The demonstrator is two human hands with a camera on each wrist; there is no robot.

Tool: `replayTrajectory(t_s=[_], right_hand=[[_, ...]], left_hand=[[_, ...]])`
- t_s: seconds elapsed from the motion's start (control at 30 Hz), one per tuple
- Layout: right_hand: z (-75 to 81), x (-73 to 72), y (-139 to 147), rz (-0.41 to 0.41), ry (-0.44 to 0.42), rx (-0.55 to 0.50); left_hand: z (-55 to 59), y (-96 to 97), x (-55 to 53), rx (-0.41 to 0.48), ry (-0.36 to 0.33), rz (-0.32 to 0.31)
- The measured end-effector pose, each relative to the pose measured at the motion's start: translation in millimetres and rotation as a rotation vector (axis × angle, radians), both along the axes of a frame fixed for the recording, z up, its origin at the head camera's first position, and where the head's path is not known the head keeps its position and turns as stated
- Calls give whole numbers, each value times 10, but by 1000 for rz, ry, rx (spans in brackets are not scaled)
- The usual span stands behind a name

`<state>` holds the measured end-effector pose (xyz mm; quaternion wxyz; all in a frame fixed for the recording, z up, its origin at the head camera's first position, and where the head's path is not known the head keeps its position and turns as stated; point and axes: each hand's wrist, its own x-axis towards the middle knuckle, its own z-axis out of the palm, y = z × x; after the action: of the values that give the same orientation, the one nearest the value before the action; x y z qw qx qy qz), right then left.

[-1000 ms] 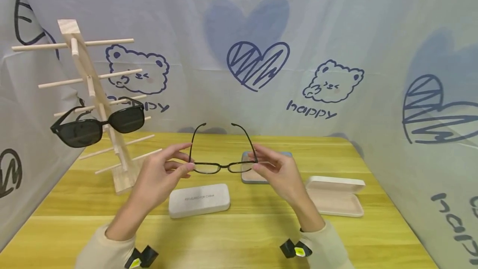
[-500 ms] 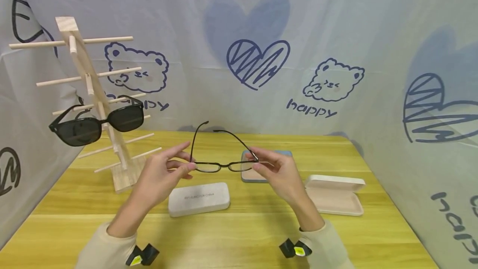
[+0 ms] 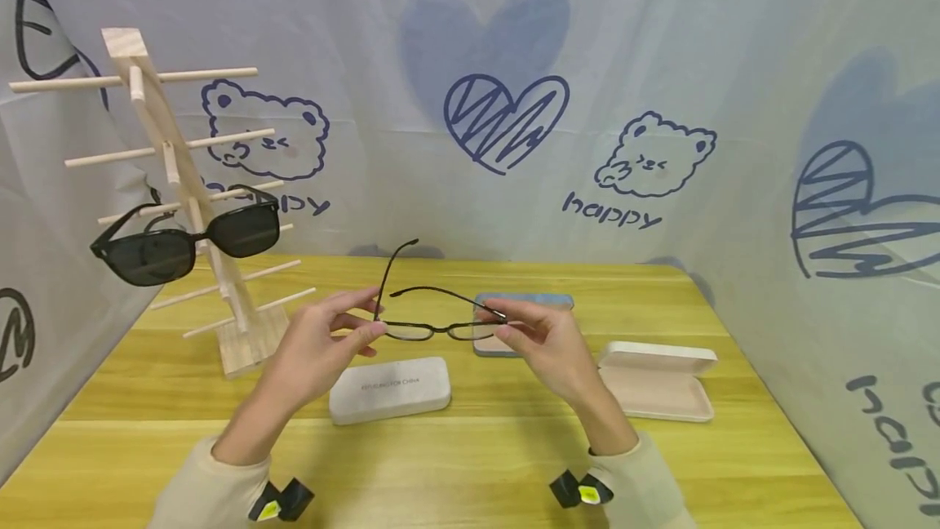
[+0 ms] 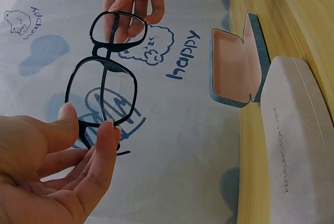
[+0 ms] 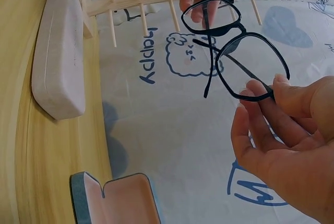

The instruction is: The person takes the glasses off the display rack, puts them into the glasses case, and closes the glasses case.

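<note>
A pair of black-framed eyeglasses (image 3: 439, 330) is held up over the table, lenses toward the person. My left hand (image 3: 319, 349) pinches one end of the frame near the hinge between thumb and fingers. At the opposite end, my right hand (image 3: 547, 341) pinches the other hinge corner. The left temple arm stands out straight, while the right temple arm (image 3: 433, 290) is angled inward behind the lenses. In the left wrist view, the frame (image 4: 67, 80) has clear lenses, and its far end meets the right hand's fingers.
A closed white glasses case (image 3: 389, 390) lies below the hands. Behind the right hand is an open blue-grey case (image 3: 525, 299); an open white case (image 3: 664, 398) sits farther right. Black sunglasses (image 3: 156, 258) hang on a wooden rack (image 3: 172, 125) at left. A printed cloth (image 3: 382, 153) surrounds the table.
The right temple arm of the eyeglasses has swung inward toward the lenses, from nearly straight out. Both hands have kept their grip and stayed almost in place.
</note>
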<state>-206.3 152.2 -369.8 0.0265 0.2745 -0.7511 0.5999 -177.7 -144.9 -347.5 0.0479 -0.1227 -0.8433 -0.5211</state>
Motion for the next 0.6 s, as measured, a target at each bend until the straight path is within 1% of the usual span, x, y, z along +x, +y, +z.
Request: replayTrajectory(t_s=[0.27,0.6], right_hand=[[19,16,-3,13,-31,10],[-8,4,27,38,-8,12]], left_hand=[[-33,3,-12,-27,13,-6],[-92,42,-33,-10,29,-24]])
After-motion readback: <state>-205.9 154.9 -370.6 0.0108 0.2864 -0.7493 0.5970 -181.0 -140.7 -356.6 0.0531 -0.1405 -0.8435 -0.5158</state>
